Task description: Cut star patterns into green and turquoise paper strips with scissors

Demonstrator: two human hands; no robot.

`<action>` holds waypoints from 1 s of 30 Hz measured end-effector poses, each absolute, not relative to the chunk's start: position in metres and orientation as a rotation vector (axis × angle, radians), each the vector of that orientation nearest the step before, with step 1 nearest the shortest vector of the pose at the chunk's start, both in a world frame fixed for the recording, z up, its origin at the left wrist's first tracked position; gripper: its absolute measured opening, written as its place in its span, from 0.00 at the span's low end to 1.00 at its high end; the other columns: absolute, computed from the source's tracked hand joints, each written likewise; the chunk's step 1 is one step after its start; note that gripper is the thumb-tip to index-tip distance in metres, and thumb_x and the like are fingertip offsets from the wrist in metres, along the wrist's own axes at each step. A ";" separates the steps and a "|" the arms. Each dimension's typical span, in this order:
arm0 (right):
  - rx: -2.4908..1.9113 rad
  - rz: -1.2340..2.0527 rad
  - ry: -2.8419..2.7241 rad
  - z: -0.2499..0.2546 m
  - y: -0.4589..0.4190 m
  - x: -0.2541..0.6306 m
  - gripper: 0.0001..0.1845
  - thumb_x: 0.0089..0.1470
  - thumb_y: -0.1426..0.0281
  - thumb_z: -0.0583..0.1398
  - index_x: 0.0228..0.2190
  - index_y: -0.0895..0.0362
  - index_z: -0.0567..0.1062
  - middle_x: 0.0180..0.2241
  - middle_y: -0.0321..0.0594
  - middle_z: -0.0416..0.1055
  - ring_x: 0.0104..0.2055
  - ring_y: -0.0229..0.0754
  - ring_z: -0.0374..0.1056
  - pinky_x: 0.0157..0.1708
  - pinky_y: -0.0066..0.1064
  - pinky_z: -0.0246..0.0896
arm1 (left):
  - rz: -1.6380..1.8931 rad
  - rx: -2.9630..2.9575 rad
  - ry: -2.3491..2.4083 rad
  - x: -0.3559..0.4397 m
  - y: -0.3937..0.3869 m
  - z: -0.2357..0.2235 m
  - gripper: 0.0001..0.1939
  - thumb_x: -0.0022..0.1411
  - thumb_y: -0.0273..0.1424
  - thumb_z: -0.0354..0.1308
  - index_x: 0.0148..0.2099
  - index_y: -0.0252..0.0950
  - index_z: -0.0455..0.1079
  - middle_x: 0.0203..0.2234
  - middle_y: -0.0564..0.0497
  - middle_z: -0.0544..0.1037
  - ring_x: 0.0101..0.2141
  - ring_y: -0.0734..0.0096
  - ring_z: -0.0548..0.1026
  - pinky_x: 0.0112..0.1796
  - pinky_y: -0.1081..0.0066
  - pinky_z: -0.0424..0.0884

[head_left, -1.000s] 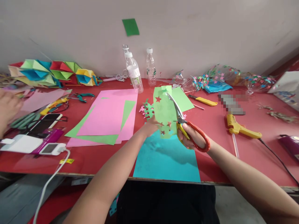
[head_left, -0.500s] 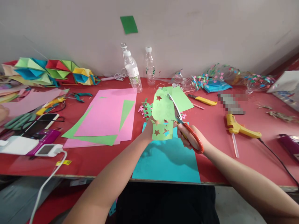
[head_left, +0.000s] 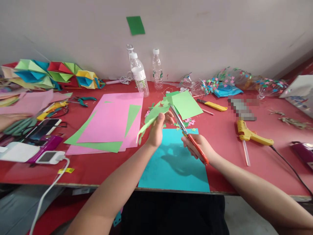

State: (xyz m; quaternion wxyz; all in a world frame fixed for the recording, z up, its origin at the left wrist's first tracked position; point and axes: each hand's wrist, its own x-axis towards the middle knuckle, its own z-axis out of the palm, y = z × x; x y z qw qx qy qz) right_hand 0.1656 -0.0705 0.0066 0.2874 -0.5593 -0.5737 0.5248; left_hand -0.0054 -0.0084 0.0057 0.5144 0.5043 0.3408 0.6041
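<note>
My left hand (head_left: 157, 129) pinches a light green sheet of paper (head_left: 154, 116) with star-shaped holes, tilted and seen partly edge-on. Red-handled scissors (head_left: 193, 143) are in my right hand (head_left: 199, 147), their blades pointing up and away toward the paper's far end. Whether the blades touch the paper I cannot tell. Below both hands lies a blue sheet of paper (head_left: 176, 166). Small pink and green paper stars (head_left: 188, 123) are scattered just past it, beside another light green sheet (head_left: 187, 104).
Pink sheets (head_left: 105, 120) with green scraps lie at left, near phones, cables and another person's hand (head_left: 12, 120). Plastic bottles (head_left: 157, 70) stand by the wall. At right are a yellow cutter knife (head_left: 215, 105), a yellow glue gun (head_left: 254, 134) and star-filled clear plastic pieces (head_left: 232, 76).
My left hand has turned the green paper over to the left, from facing me to nearly edge-on. The scissors have shifted slightly left and down. The other person's hand at far left has moved further in.
</note>
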 end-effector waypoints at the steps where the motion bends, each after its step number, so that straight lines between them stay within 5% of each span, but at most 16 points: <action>1: -1.497 1.402 -1.543 0.005 -0.070 0.165 0.27 0.51 0.45 0.60 0.21 0.54 0.64 0.10 0.26 0.55 0.11 0.32 0.54 0.14 0.25 0.51 | 1.492 1.179 0.781 -0.004 -0.010 0.007 0.22 0.59 0.52 0.53 0.30 0.37 0.69 0.28 0.47 0.77 0.36 0.63 0.77 0.37 0.64 0.73; 7: -1.503 1.402 -1.565 0.002 -0.070 0.165 0.27 0.53 0.44 0.59 0.22 0.54 0.64 0.11 0.26 0.55 0.12 0.32 0.54 0.14 0.26 0.51 | 1.621 0.954 0.763 -0.004 -0.010 0.012 0.07 0.54 0.34 0.58 0.29 0.36 0.70 0.23 0.51 0.75 0.26 0.70 0.74 0.30 0.68 0.70; 15: -1.526 1.383 -1.657 0.005 -0.072 0.168 0.25 0.54 0.46 0.59 0.24 0.55 0.67 0.14 0.27 0.57 0.14 0.33 0.57 0.17 0.26 0.54 | 1.558 0.907 0.875 -0.006 -0.003 0.007 0.11 0.57 0.39 0.63 0.30 0.37 0.71 0.23 0.53 0.74 0.23 0.77 0.71 0.28 0.72 0.67; 30: -1.416 1.540 -1.734 0.018 -0.072 0.173 0.31 0.51 0.39 0.57 0.27 0.56 0.69 0.13 0.28 0.58 0.16 0.36 0.59 0.24 0.31 0.62 | 1.674 1.337 1.189 -0.014 -0.009 0.015 0.23 0.65 0.47 0.54 0.22 0.39 0.65 0.18 0.54 0.68 0.22 0.74 0.68 0.31 0.71 0.68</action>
